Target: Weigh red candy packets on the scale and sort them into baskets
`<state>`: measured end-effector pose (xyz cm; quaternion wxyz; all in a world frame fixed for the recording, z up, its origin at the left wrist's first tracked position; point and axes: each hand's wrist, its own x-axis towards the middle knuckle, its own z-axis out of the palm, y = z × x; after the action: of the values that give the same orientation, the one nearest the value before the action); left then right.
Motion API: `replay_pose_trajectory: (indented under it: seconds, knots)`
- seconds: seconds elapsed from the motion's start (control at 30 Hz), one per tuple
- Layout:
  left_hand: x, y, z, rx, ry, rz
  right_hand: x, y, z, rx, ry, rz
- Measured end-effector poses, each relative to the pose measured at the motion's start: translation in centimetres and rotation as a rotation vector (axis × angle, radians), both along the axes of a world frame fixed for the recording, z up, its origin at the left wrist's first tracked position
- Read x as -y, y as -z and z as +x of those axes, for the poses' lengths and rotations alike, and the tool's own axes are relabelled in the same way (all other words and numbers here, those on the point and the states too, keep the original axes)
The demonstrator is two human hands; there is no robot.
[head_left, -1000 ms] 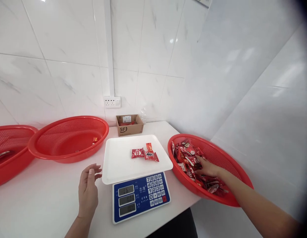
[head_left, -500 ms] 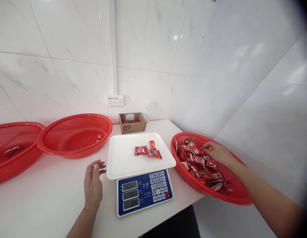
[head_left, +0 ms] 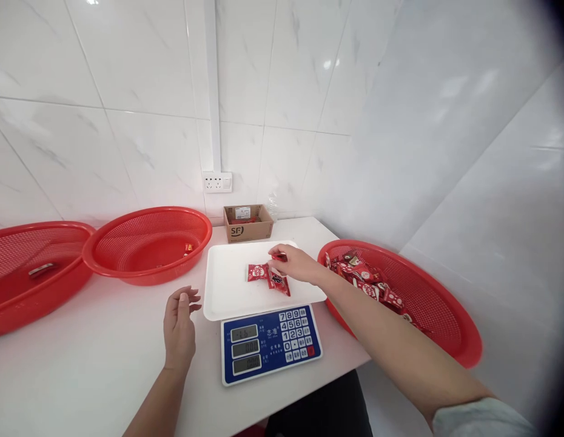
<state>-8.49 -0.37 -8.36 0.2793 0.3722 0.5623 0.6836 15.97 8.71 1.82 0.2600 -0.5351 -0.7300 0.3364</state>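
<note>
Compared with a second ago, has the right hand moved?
Yes, leftward: the right hand was in the right basket; now it is over the tray.

Digital scale: blue face, white keys, one red. Tray: white. Snack packets: red, printed white. Perforated baskets: red. Carton: brown. Wall tiles: white, grey-veined.

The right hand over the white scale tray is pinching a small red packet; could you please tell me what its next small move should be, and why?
Probably the right hand should lower slightly and release the small red packet: it is already above the white scale tray, close to the packets lying there.
</note>
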Motion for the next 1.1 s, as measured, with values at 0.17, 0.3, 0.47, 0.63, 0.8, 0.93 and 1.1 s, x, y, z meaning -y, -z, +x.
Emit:
replay_pose_trajectory:
  seconds: [0.17,0.3,0.47,0.63,0.8,0.93,1.1]
  knots:
    - [0.1,-0.3,0.0,0.009,0.003,-0.018,-0.7,-0.3,-1.1,-0.097,-0.043,0.02]
    - [0.1,-0.4,0.0,0.029,0.02,-0.016,-1.2,-0.2,-0.5,-0.056,-0.008,0.057]
    - [0.2,-0.3,0.0,0.053,0.019,-0.011,-2.3,0.5,0.9,0.059,0.135,0.198]
    - [0.2,-0.5,0.1,0.054,0.035,-0.015,-1.9,1.3,1.6,0.066,0.14,0.205]
    - [0.1,-0.4,0.1,0.062,0.032,-0.005,-0.5,1.6,0.8,-0.048,0.029,0.12]
    - [0.0,-0.2,-0.1,0.072,0.026,0.018,0.4,1.3,0.8,-0.142,0.025,0.156]
    - [0.2,-0.3,-0.1,0.023,0.0,0.019,2.7,1.3,2.2,-0.112,0.074,0.326]
